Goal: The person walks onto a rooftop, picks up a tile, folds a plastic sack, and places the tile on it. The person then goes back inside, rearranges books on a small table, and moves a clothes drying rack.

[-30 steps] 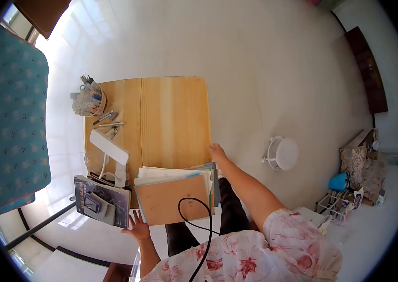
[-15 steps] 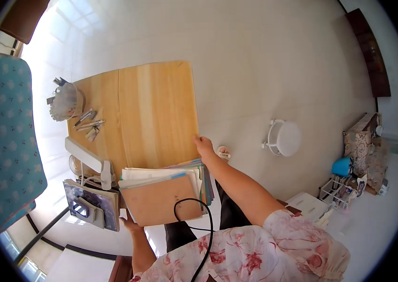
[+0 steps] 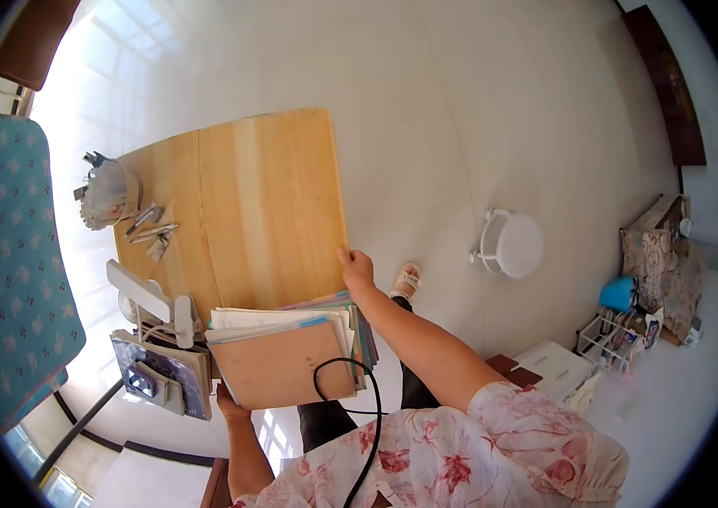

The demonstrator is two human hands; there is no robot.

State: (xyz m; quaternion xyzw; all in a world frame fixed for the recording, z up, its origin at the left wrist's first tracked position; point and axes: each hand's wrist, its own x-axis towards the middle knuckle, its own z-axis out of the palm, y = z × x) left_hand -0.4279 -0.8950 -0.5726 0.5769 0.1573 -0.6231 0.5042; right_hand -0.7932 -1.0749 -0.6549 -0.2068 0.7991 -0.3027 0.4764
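Note:
My right hand (image 3: 356, 269) is closed around the right edge of a light wooden table (image 3: 270, 212), thumb on top. At the near left, my left hand (image 3: 230, 401) is closed at the table's near edge, beside the stack; its fingers are partly hidden. Between my arms lies a stack of paper folders (image 3: 282, 364) with a tan cover on top. Left of it, a white desk lamp (image 3: 140, 290) stands behind a pile of books (image 3: 198, 372) bearing a small dark-screened device (image 3: 141, 380). Pens (image 3: 155, 230) lie near a clear basket (image 3: 110, 196) at the far left corner.
A white round stool (image 3: 518, 245) stands on the floor to the right. My sandalled foot (image 3: 408, 281) is beside the table. A blue patterned cover (image 3: 16, 262) is at the left. A white rack (image 3: 603, 341) and blue bin (image 3: 619, 294) stand far right. A black cable (image 3: 376, 398) hangs in front of me.
The table and everything on it have shifted slightly left in view, with both hands moving along. More of my foot and leg shows at the right. The stool has hardly moved in view.

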